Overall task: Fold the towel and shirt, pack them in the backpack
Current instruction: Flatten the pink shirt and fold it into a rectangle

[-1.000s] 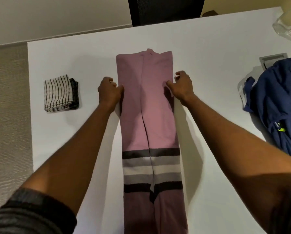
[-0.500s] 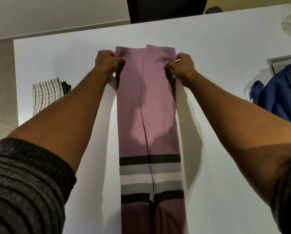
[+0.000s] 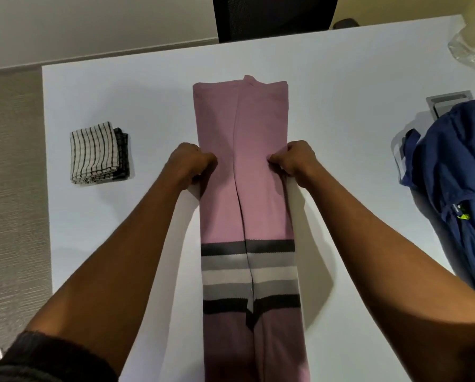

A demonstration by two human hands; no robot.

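shirt (image 3: 246, 172): pink, folded into a long narrow strip down the middle of the white table (image 3: 153, 86); two flaps meet at a centre seam; dark, grey and white bands cross its near half
left hand (image 3: 190, 163): curled closed on the strip's left edge, fingers pinching the fabric about midway along
right hand (image 3: 295, 161): same story on the right edge; fingers bunched tight, cloth gripped between them
towel (image 3: 95, 153): striped white and dark, already folded into a small square; lying flat, well off to the left of the shirt
backpack (image 3: 459, 183): blue, slumped at the table's right edge, apart from the shirt; whether it's open, can't tell
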